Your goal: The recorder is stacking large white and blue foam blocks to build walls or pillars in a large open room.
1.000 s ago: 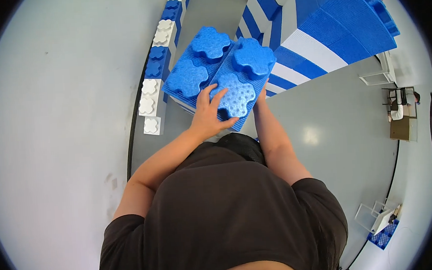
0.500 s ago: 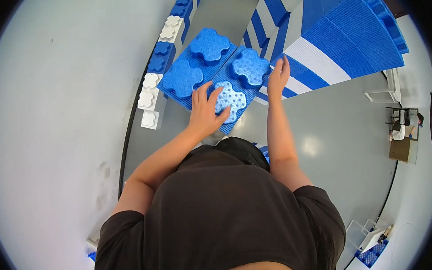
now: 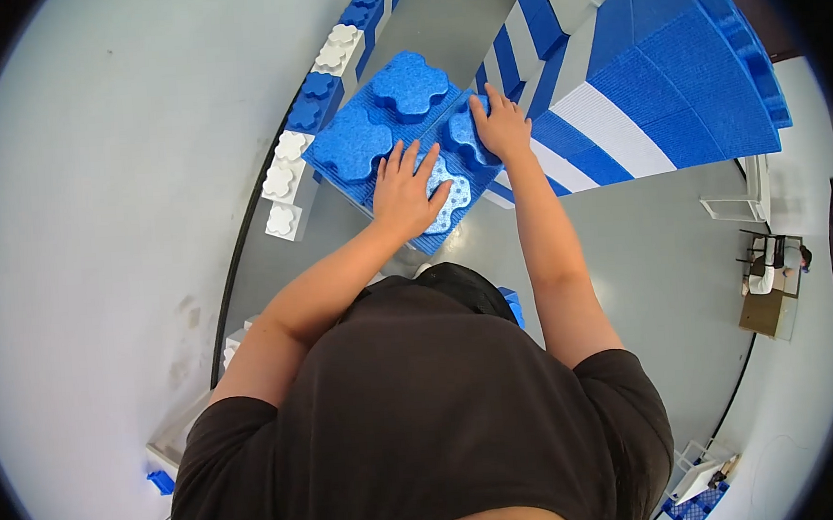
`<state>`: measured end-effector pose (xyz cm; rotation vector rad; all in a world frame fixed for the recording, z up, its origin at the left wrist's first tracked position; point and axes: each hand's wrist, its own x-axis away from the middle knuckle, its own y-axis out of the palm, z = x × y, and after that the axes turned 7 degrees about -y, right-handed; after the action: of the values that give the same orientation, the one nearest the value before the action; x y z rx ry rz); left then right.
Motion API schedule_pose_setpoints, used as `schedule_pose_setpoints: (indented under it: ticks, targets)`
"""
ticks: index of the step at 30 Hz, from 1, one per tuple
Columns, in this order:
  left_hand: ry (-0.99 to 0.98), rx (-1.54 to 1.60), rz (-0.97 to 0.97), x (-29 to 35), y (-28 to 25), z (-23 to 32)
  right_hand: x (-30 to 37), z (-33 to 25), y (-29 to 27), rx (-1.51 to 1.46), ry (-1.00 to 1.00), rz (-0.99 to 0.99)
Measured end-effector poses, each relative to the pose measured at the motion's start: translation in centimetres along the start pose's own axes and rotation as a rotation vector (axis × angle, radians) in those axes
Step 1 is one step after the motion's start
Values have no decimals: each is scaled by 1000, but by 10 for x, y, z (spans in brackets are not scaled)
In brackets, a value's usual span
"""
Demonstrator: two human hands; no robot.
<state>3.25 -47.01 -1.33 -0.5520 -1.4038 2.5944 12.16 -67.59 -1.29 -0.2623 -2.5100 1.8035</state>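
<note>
Two large blue building blocks lie side by side in front of me, the left block and the right block, each with big clover-shaped studs on top. My left hand is spread flat, covering the seam between them and part of the nearest, shiny stud. On the far stud of the right block rests my right hand, with its fingers stretched out. What the blocks stand on is hidden beneath them.
A tall wall of blue and white blocks rises close on the right. Along the left wall runs a low row of white and blue blocks. A person is by a brown box at far right; a blue crate lies lower right.
My right hand has come left from beside the block wall onto the right block's far stud. My left hand has shifted slightly forward and right, still spread over the blocks.
</note>
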Motion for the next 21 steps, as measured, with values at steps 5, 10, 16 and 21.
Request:
schedule_pose_setpoints:
  ticks: [5,10,16,21]
  targets:
    - [9,-21,4,2,0,-3,2,-5,1,37,27,-21]
    - [8,27,12,1,4,-5,1,-4,1,17,16,-31]
    - [4,21,-7,-1,3,-6,0,-4,6,29,31,-50]
    - [-1,8,-17,1,4,-6,3,-1,14,25,6,8]
